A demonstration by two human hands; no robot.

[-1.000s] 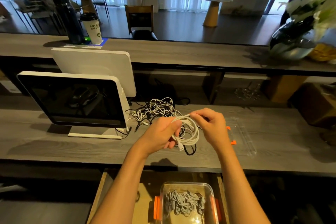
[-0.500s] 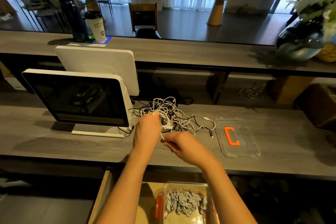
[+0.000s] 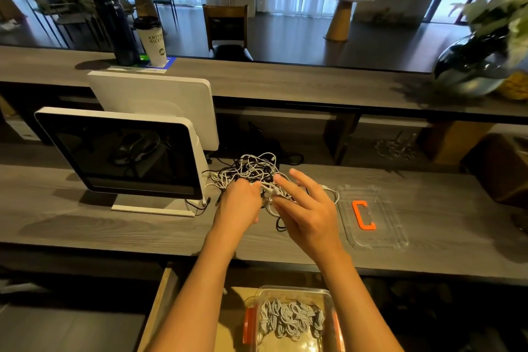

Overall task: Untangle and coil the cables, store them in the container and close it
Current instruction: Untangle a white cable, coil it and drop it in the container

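Two bare, sleeveless forearms (image 3: 200, 280)

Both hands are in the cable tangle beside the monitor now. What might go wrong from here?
1. The tangle lies against the monitor base; pulling could drag the monitor's own leads.
2. Black and white cables interlace, so tugging may tighten knots.
3. The clear lid sits beside the right hand; a sweep might knock it.

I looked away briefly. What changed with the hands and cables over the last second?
The coiled white cable is gone from both hands. The left hand now grips the tangled cables on the counter; the right hand hovers open over them. The lid and the container stayed put.
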